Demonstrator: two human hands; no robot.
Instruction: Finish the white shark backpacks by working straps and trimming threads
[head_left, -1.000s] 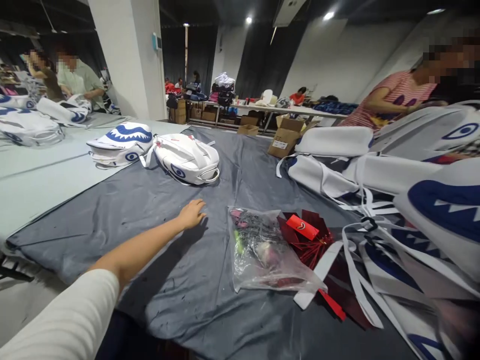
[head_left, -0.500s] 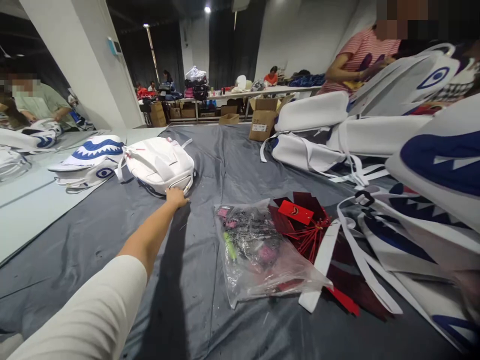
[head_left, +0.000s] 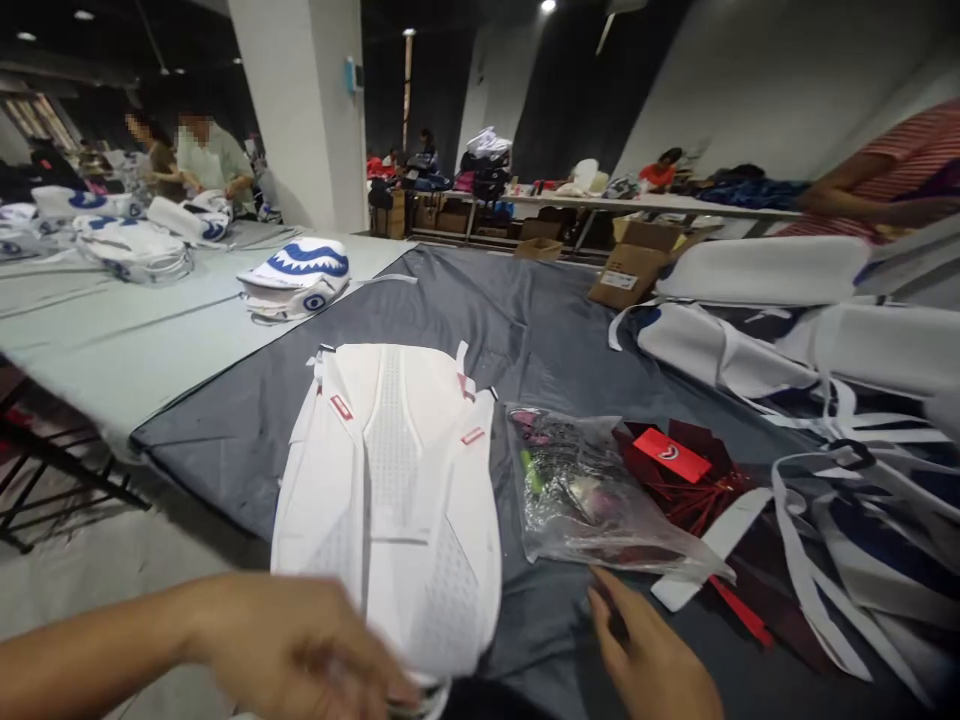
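Observation:
A white backpack (head_left: 390,480) lies in front of me with its padded straps facing up and small red labels on them. My left hand (head_left: 300,650), blurred and with curled fingers, is closed on the backpack's near end. My right hand (head_left: 652,650) is apart from the backpack, to its right. Its thumb and fingers close on a small dark object (head_left: 616,618) whose kind I cannot make out. Beyond that hand lies a clear plastic bag (head_left: 577,490) with pink, black and green pieces inside. Red tags (head_left: 673,455) with red strings lie beside the bag.
A white and blue shark-face backpack (head_left: 296,280) sits at the edge of the pale table (head_left: 150,330). White backpacks (head_left: 727,345) and straps pile up on the right. A cardboard box (head_left: 634,265) stands beyond the grey cloth (head_left: 480,290). Several people work around the room.
The backpack has come toward me and now lies strap side up, with my left hand at its near end. My right hand has entered the view. The camera has turned left.

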